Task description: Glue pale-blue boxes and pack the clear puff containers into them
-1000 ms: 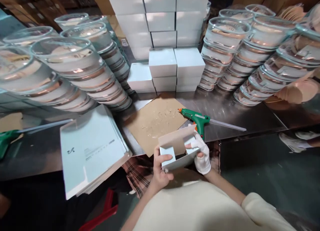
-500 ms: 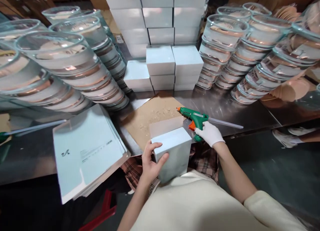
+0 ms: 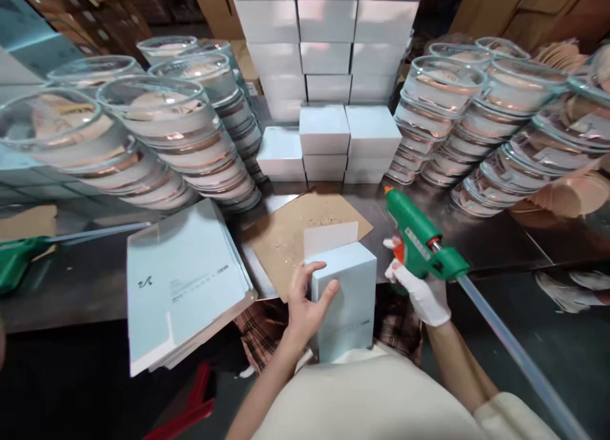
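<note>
Steel tabletop (image 3: 476, 230) spans the view, loaded at the back. Far centre: wall of white boxes (image 3: 328, 46), with a lower step of the same boxes (image 3: 328, 141) in front of it. Left and right of those, leaning stacks of clear round containers, left stacks (image 3: 157, 135) and right stacks (image 3: 486, 116), resting on the tabletop. Near left, a pile of flat pale-blue carton blanks (image 3: 185, 281) overhangs the near edge, print side up. Centre, a brown cardboard sheet (image 3: 295, 230) lies flat, spotted with dried glue. Pale-blue box (image 3: 345, 294) sits at the near edge of the tabletop, in front of the cardboard and against the person's body, one flap (image 3: 331, 236) standing up at its far side. Left hand (image 3: 305, 303) bare, fingers wrapped on the box's left top corner, thumb on the near face, gripping it. Right hand (image 3: 422, 290) in a white glove, fingers closed round the handle of the green glue gun (image 3: 419, 236), index on the orange trigger. Gun is lifted off the tabletop, just right of the box and not touching it, nozzle tilted up and away toward the box stack, clear glue stick (image 3: 515, 351) trailing out of its back toward the lower right. Second green glue gun (image 3: 16, 262) lies at the far left edge, partly cut off.
</note>
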Motion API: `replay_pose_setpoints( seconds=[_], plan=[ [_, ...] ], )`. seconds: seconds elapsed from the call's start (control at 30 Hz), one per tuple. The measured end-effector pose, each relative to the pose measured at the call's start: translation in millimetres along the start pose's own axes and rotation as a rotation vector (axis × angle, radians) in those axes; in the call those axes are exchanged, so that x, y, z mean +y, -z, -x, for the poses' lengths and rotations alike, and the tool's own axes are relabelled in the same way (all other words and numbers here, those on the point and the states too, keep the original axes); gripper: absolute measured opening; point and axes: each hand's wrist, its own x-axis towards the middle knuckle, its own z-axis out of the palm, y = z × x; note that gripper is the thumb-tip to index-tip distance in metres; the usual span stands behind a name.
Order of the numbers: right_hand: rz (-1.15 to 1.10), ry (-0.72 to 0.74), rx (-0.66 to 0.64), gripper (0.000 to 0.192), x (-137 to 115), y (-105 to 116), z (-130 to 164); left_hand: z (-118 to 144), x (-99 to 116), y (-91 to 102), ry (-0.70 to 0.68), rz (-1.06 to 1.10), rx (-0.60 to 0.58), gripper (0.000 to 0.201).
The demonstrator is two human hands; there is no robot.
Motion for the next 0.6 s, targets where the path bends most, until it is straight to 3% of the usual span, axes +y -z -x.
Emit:
replay_pose_setpoints(
  seconds=[0.1, 0.2, 0.3, 0.47, 0.6],
  plan=[
    [0.174, 0.107, -0.138, 0.028, -3, 3, 22, 0, 5, -5.2, -0.066, -0.036, 0.006, 0.027],
    [0.300, 0.313, -0.254, 0.015, -3, -2, 34, 0, 6, -9.3, -0.104, -0.032, 0.002, 0.027],
    [0.405, 0.467, -0.269, 0.012, -4, -14, 35, 0, 7, -10.7, -0.118, -0.027, -0.008, 0.026],
    [0.451, 0.492, -0.238, 0.013, -2, -23, 29, 2, 8, -9.4, -0.139, -0.043, -0.010, 0.026],
    [0.412, 0.349, -0.207, 0.018, 13, -1, 28, 6, 1, -6.5, -0.078, -0.021, 0.002, 0.029]
  ],
)
